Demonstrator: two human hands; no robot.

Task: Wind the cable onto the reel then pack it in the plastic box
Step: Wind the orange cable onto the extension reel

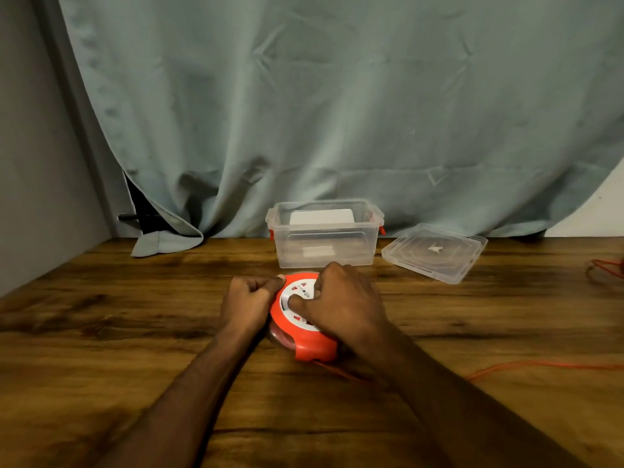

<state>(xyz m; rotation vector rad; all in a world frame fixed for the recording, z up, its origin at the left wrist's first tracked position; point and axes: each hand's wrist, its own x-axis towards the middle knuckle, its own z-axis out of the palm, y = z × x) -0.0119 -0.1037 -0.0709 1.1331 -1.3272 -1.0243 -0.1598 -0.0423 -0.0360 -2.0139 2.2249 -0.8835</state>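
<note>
Reel [305, 327]: red with white socket face, flat on the wooden table [135, 332], centre, near side of the box. Left hand [246, 305]: fingers curled, pinching the reel's left rim. Right hand [344, 305]: fingers curled over the white face. Cable [526, 365]: red, trails right from the reel. Plastic box [324, 234]: clear, open, far centre. Lid [435, 253]: just right of the box. Curtain [337, 113]: grey-green, behind.

Your two forearms were bare from the near edge to the wrists, no sleeves in view, your left hand [248, 300] and right hand [341, 298] were bare too, short trimmed nails, a pale thumbnail showed on the left.
</note>
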